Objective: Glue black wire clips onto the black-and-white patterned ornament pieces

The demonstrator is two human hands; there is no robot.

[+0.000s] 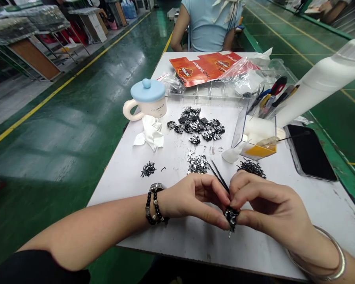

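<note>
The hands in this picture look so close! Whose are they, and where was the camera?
They belong to a person wearing a camera on their head, so we see what that person sees, looking down. The left hand and the right hand pinch a small black piece together, with thin black tweezers poking out between them. On the white table lie a heap of small black-and-silver pieces, a mug with a blue lid and a phone. Another person is at the far end of the table, facing away.
</note>
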